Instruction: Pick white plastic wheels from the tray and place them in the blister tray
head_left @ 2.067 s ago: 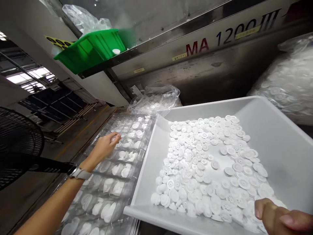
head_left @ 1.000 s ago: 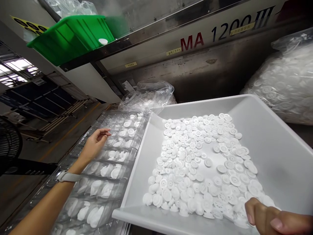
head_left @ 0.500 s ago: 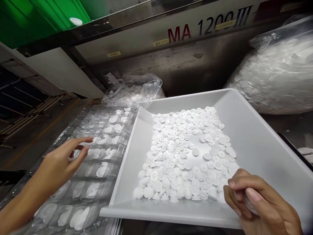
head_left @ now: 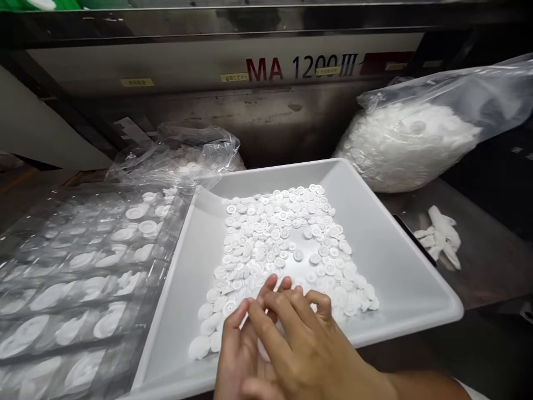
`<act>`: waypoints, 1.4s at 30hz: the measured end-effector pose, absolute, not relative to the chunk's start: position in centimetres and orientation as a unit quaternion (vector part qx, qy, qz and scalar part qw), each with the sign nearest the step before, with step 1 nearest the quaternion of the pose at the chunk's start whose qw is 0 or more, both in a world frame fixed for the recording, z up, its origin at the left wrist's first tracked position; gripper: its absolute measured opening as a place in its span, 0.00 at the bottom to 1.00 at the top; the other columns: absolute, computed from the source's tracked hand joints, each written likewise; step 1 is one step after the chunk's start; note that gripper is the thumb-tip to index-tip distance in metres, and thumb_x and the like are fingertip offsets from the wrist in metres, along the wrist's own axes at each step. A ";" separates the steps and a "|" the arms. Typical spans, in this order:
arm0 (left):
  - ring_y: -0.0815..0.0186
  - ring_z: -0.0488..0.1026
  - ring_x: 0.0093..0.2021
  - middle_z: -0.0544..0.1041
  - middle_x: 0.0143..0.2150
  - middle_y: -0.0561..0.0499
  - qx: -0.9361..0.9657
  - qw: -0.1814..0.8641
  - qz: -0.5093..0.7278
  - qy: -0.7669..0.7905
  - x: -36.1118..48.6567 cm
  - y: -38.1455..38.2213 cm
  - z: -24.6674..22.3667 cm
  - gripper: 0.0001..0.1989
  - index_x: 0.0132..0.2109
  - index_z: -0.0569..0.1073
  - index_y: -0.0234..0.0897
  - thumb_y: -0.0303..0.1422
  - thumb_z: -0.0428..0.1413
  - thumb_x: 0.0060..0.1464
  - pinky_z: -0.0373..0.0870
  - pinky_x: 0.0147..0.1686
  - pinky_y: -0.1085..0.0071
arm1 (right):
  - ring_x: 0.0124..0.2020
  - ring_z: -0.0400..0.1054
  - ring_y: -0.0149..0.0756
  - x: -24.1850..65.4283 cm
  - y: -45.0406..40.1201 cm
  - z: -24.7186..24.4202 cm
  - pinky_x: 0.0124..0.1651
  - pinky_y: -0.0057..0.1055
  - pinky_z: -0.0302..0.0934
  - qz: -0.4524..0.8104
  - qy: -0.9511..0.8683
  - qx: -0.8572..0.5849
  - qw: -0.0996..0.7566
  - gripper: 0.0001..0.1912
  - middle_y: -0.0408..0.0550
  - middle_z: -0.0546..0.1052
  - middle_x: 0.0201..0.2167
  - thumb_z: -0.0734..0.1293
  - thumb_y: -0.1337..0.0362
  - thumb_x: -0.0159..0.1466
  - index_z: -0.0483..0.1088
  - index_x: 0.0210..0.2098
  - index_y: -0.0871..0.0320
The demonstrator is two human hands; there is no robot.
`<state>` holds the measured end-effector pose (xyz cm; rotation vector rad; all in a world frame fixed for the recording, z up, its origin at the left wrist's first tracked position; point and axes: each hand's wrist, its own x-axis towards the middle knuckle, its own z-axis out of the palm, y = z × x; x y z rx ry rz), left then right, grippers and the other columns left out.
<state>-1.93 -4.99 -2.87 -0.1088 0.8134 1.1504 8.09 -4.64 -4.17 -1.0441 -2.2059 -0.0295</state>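
The right hand (head_left: 312, 344) curves over the left hand (head_left: 241, 355), the two together; whether the fingers pinch anything I cannot tell. Just beyond them, white discs (head_left: 266, 222) lie in the grey bin (head_left: 381, 261). Left of the hands are clear trays (head_left: 162, 261) with white parts (head_left: 110, 319); to their right, past the bin, white gloves (head_left: 443, 236). Farthest ahead, bags (head_left: 410, 144) (head_left: 187, 153) stand before a machine (head_left: 266, 116).

Dim room. White discs (head_left: 283, 215) and tub (head_left: 383, 272) catch most light; glare flecks the clear trays (head_left: 89, 266), blurred. Deep shadow behind. Outer edges look stretched.
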 end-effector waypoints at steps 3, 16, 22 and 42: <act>0.59 0.66 0.58 0.69 0.58 0.41 -0.114 0.750 0.534 0.374 -3.0 -4.7 -3.7 0.18 0.57 0.70 0.35 0.30 0.48 0.61 0.63 0.59 0.62 | 0.59 0.52 0.41 10.7 -3.8 -2.8 0.55 0.42 0.49 0.071 -0.904 -0.348 0.237 0.29 0.51 0.60 0.59 0.47 0.48 0.71 0.54 0.64 0.57; 0.56 0.72 0.51 0.71 0.54 0.33 -0.083 0.691 0.610 0.379 -3.8 -4.5 -1.3 0.28 0.58 0.66 0.28 0.14 0.42 0.52 0.75 0.43 0.72 | 0.47 0.63 0.39 18.4 2.6 -6.0 0.47 0.40 0.63 0.374 -0.820 -0.377 -0.213 0.22 0.54 0.65 0.51 0.63 0.57 0.65 0.62 0.55 0.60; 0.77 0.65 0.17 0.78 0.37 0.46 -0.245 0.679 0.593 0.356 -4.3 -4.3 -0.4 0.17 0.47 0.71 0.33 0.17 0.45 0.54 0.60 0.11 0.87 | 0.42 0.64 0.35 18.4 2.7 -6.0 0.44 0.37 0.62 0.411 -0.802 -0.362 -0.238 0.14 0.50 0.69 0.43 0.61 0.61 0.65 0.67 0.47 0.62; 0.61 0.69 0.55 0.75 0.48 0.46 -0.070 0.814 0.529 0.229 -1.4 -3.7 -2.6 0.15 0.34 0.76 0.31 0.17 0.45 0.52 0.61 0.60 0.56 | 0.33 0.60 0.24 12.4 2.1 0.8 0.33 0.23 0.56 0.272 -0.891 -0.335 0.141 0.12 0.46 0.66 0.37 0.60 0.59 0.68 0.66 0.36 0.63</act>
